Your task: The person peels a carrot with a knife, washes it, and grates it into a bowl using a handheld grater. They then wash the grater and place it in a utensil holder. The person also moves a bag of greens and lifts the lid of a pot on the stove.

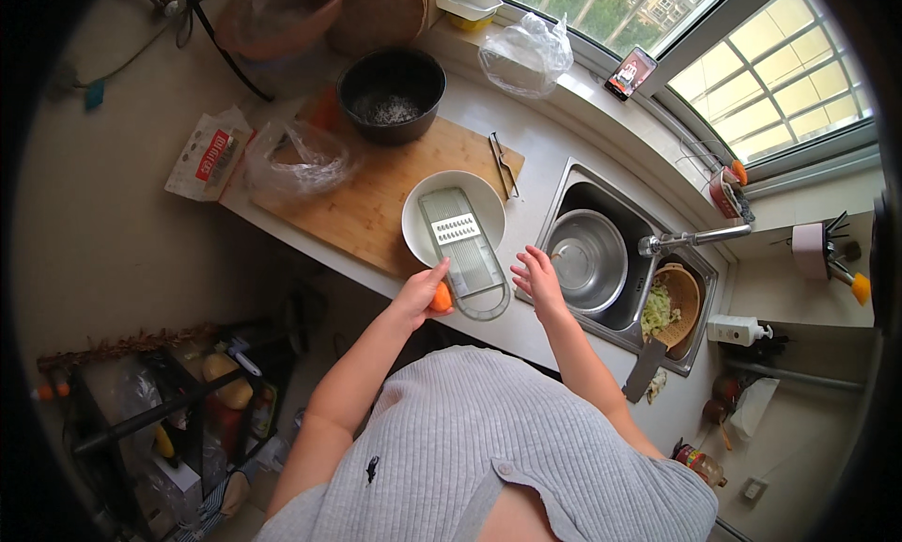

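My left hand is closed around an orange carrot piece, whose end shows between thumb and fingers. Its thumb reaches the side edge of a translucent grater; whether it also grips the grater I cannot tell. The grater has a metal blade plate and a looped handle toward me. It rests across a white bowl, its handle end past the bowl's near rim. My right hand holds nothing, fingers apart, between the grater and the sink. A wooden cutting board lies beneath the bowl.
A black pot, a plastic bag and a peeler lie on or by the board. At right, the sink holds a metal basin and a colander of chopped greens. A cleaver lies near the sink's edge.
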Available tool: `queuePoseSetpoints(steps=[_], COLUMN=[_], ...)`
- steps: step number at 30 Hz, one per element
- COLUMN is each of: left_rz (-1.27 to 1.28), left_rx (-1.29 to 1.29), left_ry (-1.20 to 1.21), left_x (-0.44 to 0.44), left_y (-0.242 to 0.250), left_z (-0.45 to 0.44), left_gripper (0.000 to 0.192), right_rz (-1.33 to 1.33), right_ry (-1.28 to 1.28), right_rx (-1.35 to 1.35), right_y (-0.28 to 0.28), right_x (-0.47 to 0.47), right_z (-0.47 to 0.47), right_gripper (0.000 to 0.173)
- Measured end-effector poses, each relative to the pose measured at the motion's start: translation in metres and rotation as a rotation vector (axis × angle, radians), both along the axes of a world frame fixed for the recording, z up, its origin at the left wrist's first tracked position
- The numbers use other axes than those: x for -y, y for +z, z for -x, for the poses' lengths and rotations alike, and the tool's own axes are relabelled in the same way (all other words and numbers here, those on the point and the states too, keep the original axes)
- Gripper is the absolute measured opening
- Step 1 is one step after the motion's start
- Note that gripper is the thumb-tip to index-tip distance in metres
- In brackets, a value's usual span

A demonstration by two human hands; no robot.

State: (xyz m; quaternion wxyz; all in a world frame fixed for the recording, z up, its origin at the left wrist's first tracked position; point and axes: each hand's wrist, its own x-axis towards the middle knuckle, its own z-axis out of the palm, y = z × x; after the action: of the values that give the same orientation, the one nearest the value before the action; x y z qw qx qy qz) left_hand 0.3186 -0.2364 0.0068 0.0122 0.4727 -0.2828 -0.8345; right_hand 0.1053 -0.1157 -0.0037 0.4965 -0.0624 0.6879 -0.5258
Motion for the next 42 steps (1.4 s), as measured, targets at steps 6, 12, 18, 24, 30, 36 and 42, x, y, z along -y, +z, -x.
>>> queuePoseSetpoints(steps=[6, 12, 18, 24, 30, 36, 42], left_rz=[0.240, 0.044, 0.119, 0.229, -0.074, -0.236, -0.440], left_rx=[0.148, -0.323, -0.403, -0.198, -0.073, -0.216, -0.452], left_ry=[0.101, 0.449, 0.291, 0.380, 0.291, 0.608, 0.813], left_x=[0.004, 0.014, 0.002, -0.003, -0.037, -0.068, -0.068], left_y=[-0.010, 0.028, 0.052, 0.047, -0.005, -0.035, -0.020], left_z=[-0.032, -0.037, -0.010, -0.014, -0.021, 0.022, 0.021], left_gripper=[0.049, 0.061, 0.086, 0.081, 0.044, 0.032, 0.040], right_rz=[0.106, 0.360, 0.430, 0.331, 0.057, 0.065, 0.044], right_ry=[0.167, 0.531, 0.818, 0.520, 0.632, 1.006, 1.056], right_rx=[-0.473, -0.454, -0.608, -0.051, -0.645, -1.410, -1.586], right_y=[0.000, 0.077, 0.101, 0.059, 0.043, 0.048, 0.031], right_x=[-0.004, 0.016, 0.042, 0.062, 0.081, 0.090, 0.094], right_z=[-0.015, -0.051, -0.081, -0.048, -0.021, -0.035, -0.043], right_gripper=[0.042, 0.046, 0.050, 0.045, 0.039, 0.035, 0.033])
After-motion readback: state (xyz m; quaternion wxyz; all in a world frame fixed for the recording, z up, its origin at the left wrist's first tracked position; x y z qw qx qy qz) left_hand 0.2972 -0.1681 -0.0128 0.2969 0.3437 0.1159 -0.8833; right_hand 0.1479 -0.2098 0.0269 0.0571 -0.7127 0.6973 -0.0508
